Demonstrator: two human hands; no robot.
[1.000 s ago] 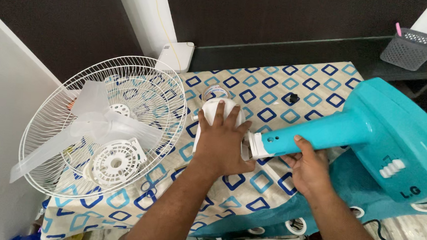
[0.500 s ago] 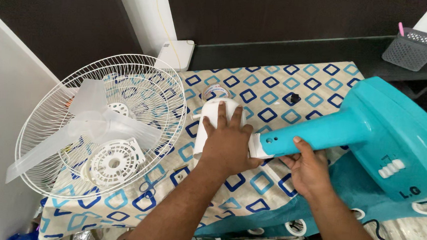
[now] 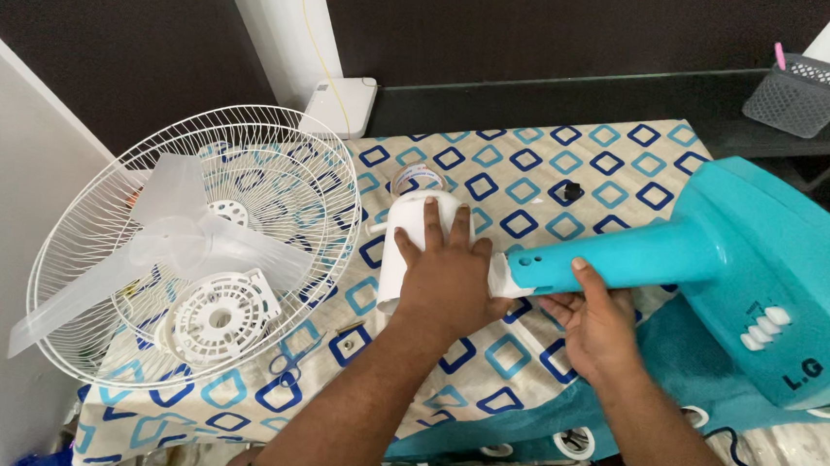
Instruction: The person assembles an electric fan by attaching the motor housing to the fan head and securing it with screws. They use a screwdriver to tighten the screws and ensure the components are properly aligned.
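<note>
My left hand lies over a white fan motor housing and grips it on the patterned tablecloth. My right hand holds the neck of a teal fan stand from below, with the thumb on top. The neck's white end meets the motor housing just right of my left hand. The wide teal base, with white push buttons, sticks out to the right past the table edge.
A white wire fan guard with a translucent blade and a round white plastic part lies at the left. A small black knob and a tape roll sit behind. A grey mesh basket stands far right.
The teal stand has tilted slightly, its base dropping lower at the right. Both hands keep their grip and have shifted a little to the right.
</note>
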